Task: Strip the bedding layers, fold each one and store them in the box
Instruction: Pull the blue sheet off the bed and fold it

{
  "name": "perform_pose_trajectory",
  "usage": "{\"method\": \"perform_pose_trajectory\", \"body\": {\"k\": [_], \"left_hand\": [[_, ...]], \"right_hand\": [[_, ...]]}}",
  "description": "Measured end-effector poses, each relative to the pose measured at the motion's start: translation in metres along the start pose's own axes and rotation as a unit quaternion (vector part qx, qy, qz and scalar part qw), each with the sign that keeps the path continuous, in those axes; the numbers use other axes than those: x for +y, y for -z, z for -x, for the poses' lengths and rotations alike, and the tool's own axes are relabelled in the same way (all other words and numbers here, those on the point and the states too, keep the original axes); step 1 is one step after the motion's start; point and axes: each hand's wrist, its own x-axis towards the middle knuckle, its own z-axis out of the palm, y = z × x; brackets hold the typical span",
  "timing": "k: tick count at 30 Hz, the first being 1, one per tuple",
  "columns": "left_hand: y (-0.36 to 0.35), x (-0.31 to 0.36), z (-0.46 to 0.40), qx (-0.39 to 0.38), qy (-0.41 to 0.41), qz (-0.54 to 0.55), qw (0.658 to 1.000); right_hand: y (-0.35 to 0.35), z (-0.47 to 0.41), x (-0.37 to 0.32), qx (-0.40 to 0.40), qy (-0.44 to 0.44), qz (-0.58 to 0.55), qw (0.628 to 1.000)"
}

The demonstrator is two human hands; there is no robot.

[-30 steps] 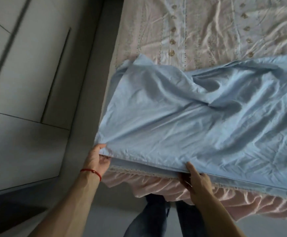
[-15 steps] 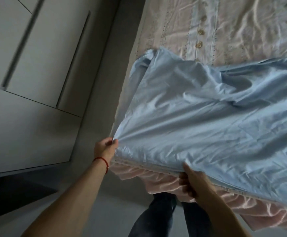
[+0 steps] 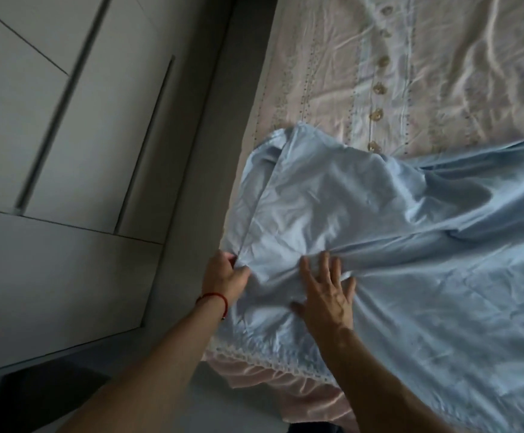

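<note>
A light blue sheet [image 3: 395, 245] lies folded over and wrinkled across the near part of the bed, with a lace-trimmed edge along its front. My left hand [image 3: 224, 275], with a red string on the wrist, pinches the sheet's left corner at the bed's edge. My right hand [image 3: 324, 292] lies flat on the blue sheet with fingers spread, pressing it down just right of the left hand. Beneath the blue sheet a pink patterned bed cover [image 3: 410, 64] spreads over the far part of the mattress, and its ruffled skirt [image 3: 301, 392] hangs at the front.
White wardrobe doors [image 3: 66, 120] stand along the left, with a narrow grey strip of floor [image 3: 198, 151] between them and the bed. A dark patch of floor shows at the bottom left. No box is in view.
Both hands moved forward over the bed carrying the sheet's near edge. My right hand let go of the edge and now presses flat on top. The left hand still pinches the corner.
</note>
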Motion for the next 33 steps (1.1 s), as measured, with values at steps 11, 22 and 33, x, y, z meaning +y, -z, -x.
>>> {"method": "perform_pose_trajectory", "body": {"k": [11,22,33], "left_hand": [[0.001,0.175,-0.102,-0.070,-0.141,-0.061,0.986],[-0.003,0.194,-0.168,-0.192,-0.084,-0.049,0.977],[-0.017,0.178,-0.208,-0.232,-0.122,-0.041,0.964]], "right_hand": [[-0.018,-0.015,-0.011,-0.011,-0.051,-0.019,0.998],[-0.025,-0.019,-0.017,0.056,-0.087,-0.001,0.995],[-0.032,-0.024,-0.051,0.222,-0.168,0.039,0.960]]}}
